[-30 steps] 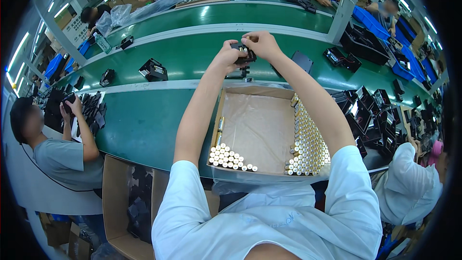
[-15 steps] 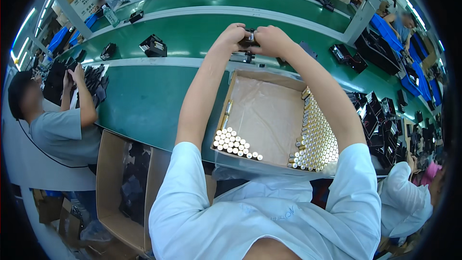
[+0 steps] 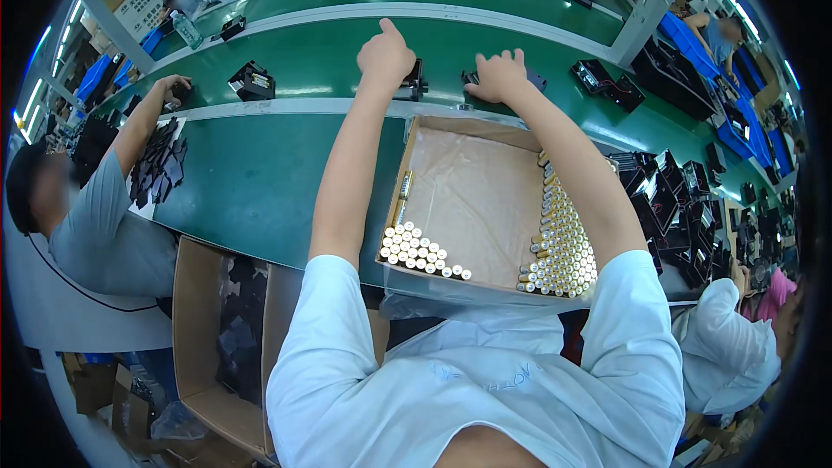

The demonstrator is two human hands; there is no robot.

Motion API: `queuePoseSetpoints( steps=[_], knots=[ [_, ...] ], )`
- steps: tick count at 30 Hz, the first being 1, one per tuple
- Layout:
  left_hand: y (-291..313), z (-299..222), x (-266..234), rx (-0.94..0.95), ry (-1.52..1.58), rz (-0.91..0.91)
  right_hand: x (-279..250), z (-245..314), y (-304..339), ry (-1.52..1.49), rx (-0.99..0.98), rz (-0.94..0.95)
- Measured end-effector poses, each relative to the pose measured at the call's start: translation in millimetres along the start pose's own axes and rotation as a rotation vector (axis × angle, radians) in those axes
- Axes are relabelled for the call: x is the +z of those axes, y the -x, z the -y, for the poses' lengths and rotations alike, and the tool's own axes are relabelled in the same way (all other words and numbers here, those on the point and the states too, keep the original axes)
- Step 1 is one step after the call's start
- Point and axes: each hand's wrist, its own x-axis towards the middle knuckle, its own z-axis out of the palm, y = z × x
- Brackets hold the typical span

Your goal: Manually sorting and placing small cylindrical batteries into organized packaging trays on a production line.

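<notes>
My left hand [image 3: 386, 54] is over the green conveyor belt, one finger stretched out toward the far side. Its other fingers are mostly hidden. Close beside it, on its right, is a black battery-holder-like device [image 3: 416, 82]; whether the hand touches it I cannot tell. Farther right, my right hand [image 3: 501, 76] has its fingers spread above a dark part [image 3: 472, 80] on the belt. Below both hands, nearer to me, lies a shallow cardboard box [image 3: 472, 120]. Cylindrical batteries [image 3: 562, 238] are packed along its right side, with a smaller group [image 3: 412, 247] at the near left.
Black devices [image 3: 253, 81] ride on the belt [image 3: 321, 56]. A pile of black housings [image 3: 680, 208] lies to my right. At the left, a co-worker [image 3: 95, 195] reaches to the belt beside black flat pieces [image 3: 159, 165]. An open carton [image 3: 195, 329] stands below the table.
My hands have parted from the black device they held together, left hand moving left, right hand moving right. Devices on the belt have shifted left. The co-worker's arm now reaches forward.
</notes>
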Motion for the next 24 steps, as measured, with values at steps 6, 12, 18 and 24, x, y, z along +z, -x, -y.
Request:
queuePoseSetpoints(
  steps=[6,12,18,24],
  knots=[
    [1.6,-3.6,2.7,0.082,0.168,0.092,-23.8,7.3,3.5,-0.49,0.137,-0.054],
    [-4.5,-18.5,20.8,0.206,0.688,0.284,-11.3,-29.7,-20.1,-1.567,0.087,-0.119],
    [-9.3,-17.6,41.2,-0.004,1.425,0.523,-34.8,-30.9,5.6,-1.132,0.074,-0.433],
    [2.0,-34.6,38.5,-0.116,1.623,0.529,-42.8,-21.9,28.5,-0.115,-0.375,-0.752]
  ],
)
